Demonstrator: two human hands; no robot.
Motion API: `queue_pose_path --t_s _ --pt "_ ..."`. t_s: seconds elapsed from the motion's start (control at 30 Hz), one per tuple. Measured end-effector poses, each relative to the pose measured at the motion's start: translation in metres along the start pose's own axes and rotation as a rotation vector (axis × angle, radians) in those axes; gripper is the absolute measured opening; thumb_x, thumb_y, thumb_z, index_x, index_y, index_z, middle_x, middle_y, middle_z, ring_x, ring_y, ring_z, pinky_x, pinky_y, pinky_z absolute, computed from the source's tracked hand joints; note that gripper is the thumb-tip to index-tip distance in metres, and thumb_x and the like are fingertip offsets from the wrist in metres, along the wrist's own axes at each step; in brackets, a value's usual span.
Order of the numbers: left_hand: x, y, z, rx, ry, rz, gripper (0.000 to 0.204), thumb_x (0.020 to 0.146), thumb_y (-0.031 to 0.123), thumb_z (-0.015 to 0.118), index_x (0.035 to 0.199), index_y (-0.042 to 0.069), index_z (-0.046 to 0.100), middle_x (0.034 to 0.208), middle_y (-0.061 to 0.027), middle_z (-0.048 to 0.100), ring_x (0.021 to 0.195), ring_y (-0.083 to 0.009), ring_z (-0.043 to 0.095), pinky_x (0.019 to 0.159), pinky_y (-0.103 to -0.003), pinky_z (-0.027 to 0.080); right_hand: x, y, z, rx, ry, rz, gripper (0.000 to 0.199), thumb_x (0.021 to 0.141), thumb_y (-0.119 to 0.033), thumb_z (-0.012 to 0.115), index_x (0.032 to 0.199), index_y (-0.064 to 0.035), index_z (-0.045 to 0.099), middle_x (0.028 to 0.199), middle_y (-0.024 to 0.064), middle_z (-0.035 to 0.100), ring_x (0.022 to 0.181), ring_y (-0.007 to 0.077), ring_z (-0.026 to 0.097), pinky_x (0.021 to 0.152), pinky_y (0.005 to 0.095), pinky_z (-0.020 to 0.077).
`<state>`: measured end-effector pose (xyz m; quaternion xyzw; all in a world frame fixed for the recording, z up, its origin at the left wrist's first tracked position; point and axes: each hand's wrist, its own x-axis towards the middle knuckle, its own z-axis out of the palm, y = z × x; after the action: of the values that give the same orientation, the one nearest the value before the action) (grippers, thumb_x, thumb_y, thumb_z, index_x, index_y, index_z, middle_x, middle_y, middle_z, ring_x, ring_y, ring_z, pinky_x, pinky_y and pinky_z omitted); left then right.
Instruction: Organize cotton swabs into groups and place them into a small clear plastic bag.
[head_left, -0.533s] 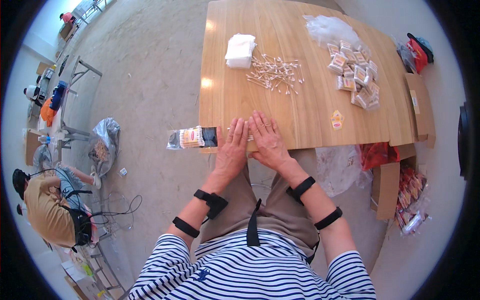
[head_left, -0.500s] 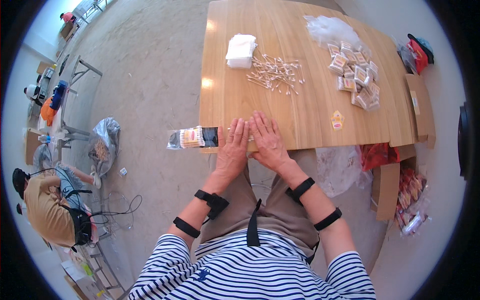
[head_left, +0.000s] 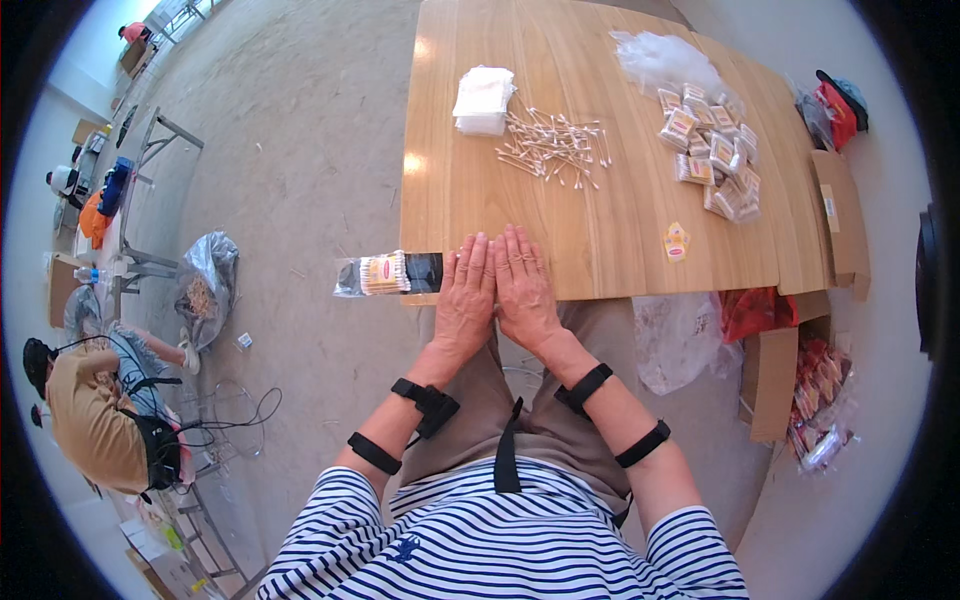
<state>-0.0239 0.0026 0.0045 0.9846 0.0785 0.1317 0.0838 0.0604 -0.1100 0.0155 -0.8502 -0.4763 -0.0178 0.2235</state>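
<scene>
My left hand (head_left: 465, 297) and my right hand (head_left: 525, 287) lie flat, side by side, at the table's near edge. Their fingers are stretched out and point away from me, and the inner edges of the hands nearly touch. Whatever is under them is mostly hidden. Left of my left hand, a clear packet of cotton swabs (head_left: 384, 274) with a yellow and white label rests on a black strip (head_left: 426, 272) and sticks out past the table's left edge. Farther off lies a loose heap of cotton swabs (head_left: 555, 148), beside a stack of white bags (head_left: 483, 98).
On the wooden table (head_left: 600, 240), several filled swab packets (head_left: 715, 150) are piled at right near clear plastic bags (head_left: 665, 62). Small yellow cards (head_left: 676, 242) lie nearer me. A cardboard box (head_left: 770, 385) stands below right. A seated person (head_left: 105, 415) is at left.
My right hand has shifted slightly left and straightened, closing against my left hand. The swabs that showed between the hands are now covered. The packet and heaps look unchanged.
</scene>
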Motion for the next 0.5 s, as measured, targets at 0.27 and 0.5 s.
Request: queue_pose_path --t_s 0.27,0.5 --pt "0.002 0.001 0.000 -0.064 0.015 -0.040 0.079 0.086 0.018 0.058 0.155 -0.003 0.025 0.161 -0.0213 0.026 0.152 -0.0349 0.020 0.124 -0.048 0.018 0.006 -0.009 0.003 0.049 0.019 -0.031 0.084 0.075 -0.004 0.064 0.151 0.0065 0.030 0.156 0.0275 0.031 0.150 0.0406 0.024 0.124 0.0482 0.0159" --pt "0.003 0.001 0.007 0.016 0.042 -0.047 0.080 0.086 0.019 0.059 0.155 -0.003 0.025 0.161 -0.0197 0.026 0.152 -0.0339 0.020 0.124 -0.046 0.018 0.007 -0.012 0.007 0.029 0.075 -0.007 0.075 0.081 -0.007 0.059 0.150 0.0054 0.031 0.155 0.0249 0.035 0.148 0.0384 0.028 0.125 0.0458 0.0175"
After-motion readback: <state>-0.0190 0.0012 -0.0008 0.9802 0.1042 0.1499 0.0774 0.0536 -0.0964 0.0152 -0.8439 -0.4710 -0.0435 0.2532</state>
